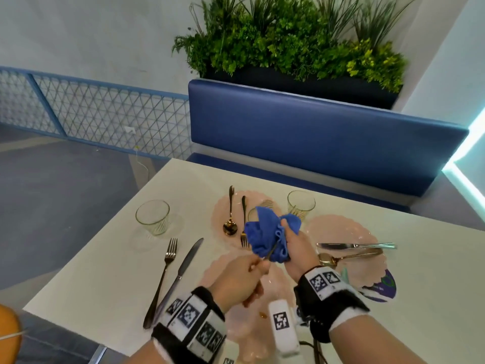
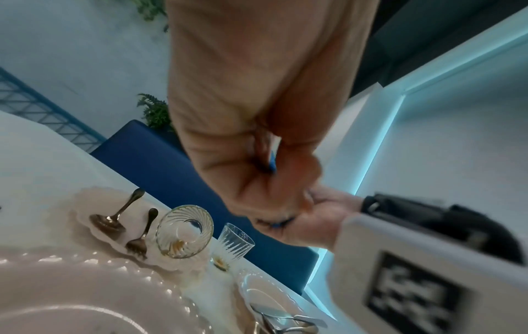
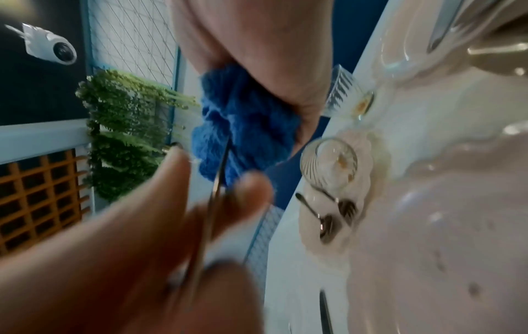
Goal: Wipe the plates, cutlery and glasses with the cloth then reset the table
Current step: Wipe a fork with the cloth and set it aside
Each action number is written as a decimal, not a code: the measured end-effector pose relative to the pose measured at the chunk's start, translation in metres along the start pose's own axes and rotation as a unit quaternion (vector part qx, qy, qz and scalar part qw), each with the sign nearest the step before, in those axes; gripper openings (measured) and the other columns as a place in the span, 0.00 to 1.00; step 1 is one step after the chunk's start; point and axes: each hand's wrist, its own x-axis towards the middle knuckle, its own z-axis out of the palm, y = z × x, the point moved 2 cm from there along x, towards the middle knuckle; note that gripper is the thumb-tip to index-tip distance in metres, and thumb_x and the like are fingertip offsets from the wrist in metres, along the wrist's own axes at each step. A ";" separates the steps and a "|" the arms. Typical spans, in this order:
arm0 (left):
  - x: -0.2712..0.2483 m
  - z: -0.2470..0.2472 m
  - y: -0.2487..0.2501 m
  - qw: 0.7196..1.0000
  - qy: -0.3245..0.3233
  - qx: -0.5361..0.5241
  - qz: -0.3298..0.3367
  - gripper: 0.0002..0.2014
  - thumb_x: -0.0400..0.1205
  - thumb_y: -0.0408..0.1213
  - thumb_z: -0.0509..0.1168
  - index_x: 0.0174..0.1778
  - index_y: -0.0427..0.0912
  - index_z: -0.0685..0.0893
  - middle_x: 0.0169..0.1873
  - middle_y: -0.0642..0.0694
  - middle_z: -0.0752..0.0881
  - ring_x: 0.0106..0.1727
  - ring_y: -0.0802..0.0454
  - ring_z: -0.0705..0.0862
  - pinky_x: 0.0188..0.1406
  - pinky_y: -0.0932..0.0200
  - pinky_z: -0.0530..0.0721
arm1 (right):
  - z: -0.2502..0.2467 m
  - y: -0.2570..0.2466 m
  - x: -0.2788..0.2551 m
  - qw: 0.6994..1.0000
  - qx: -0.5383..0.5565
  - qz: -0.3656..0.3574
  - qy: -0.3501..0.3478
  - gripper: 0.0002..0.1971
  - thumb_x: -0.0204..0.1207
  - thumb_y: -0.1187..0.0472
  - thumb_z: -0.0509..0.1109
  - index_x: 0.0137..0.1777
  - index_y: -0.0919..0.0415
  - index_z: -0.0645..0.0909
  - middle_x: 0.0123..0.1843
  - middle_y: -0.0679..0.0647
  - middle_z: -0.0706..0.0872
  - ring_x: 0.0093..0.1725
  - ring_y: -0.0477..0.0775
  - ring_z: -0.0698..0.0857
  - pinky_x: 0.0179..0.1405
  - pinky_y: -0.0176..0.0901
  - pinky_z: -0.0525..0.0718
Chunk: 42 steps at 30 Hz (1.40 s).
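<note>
In the head view, with the cloth as the centre of the dial, a left glass (image 1: 152, 216) is seen upright on the white counter (image 1: 110, 258) at 9 o'clock, well apart from the hands. Just nearer, at 8 o'clock, a left fork (image 1: 164, 271) and a left knife (image 1: 183, 266) are laid side by side, apart, handles toward the person.

The left hand (image 1: 238, 278) is held above the near plate (image 1: 278, 285) at 7 o'clock. Its grip is pinched on the thin metal handle of a utensil (image 1: 270, 252), which is raised off the counter. The utensil's head is buried in the cloth, so its kind cannot be told.

At 11 o'clock a far plate (image 1: 223, 206) is set, and on it a far spoon (image 1: 230, 214) and a far fork (image 1: 244, 222) are laid side by side. A small glass bowl (image 1: 253, 212) is partly hidden behind the cloth.

The blue cloth (image 1: 262, 237) is held in the air above the plates, bunched around the utensil. It is clutched by the right hand (image 1: 296, 248), whose grip is clamped on the fabric at 3 o'clock.

A right glass (image 1: 301, 203) is stood at 1 o'clock, just beside the right plate (image 1: 338, 229). Across that plate, at 3 to 4 o'clock, a right knife (image 1: 354, 245) and a right spoon (image 1: 349, 257) are laid. Their handles point right.

Behind the counter, at 12 o'clock, a blue bench (image 1: 315, 132) is seen, topped by plants (image 1: 288, 43).
</note>
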 end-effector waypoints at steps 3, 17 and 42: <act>-0.006 -0.005 -0.003 0.999 -0.025 -0.041 -0.005 0.12 0.87 0.35 0.52 0.41 0.39 0.78 0.21 0.49 0.77 0.15 0.57 0.70 0.15 0.64 0.70 | -0.012 -0.007 0.010 0.998 -0.007 -0.018 0.066 0.21 0.75 0.43 0.68 0.49 0.63 0.83 0.47 0.65 0.90 0.45 0.66 0.88 0.55 0.69 0.83; 0.006 -0.031 -0.007 0.994 0.071 -0.084 -0.019 0.07 0.82 0.37 0.64 0.53 0.39 0.79 0.41 0.44 0.87 0.39 0.53 0.84 0.33 0.62 0.79 | 0.023 -0.001 -0.034 0.971 -0.178 -0.120 -0.107 0.08 0.81 0.55 0.64 0.47 0.57 0.83 0.44 0.58 0.89 0.44 0.54 0.88 0.48 0.48 0.84; 0.039 -0.112 -0.118 0.958 0.219 0.168 -0.079 0.08 0.79 0.36 0.67 0.37 0.38 0.88 0.34 0.43 0.85 0.40 0.49 0.81 0.40 0.63 0.71 | -0.026 0.005 -0.045 0.975 0.096 0.092 -0.178 0.29 0.68 0.48 0.73 0.68 0.57 0.76 0.67 0.62 0.82 0.61 0.64 0.84 0.55 0.64 0.83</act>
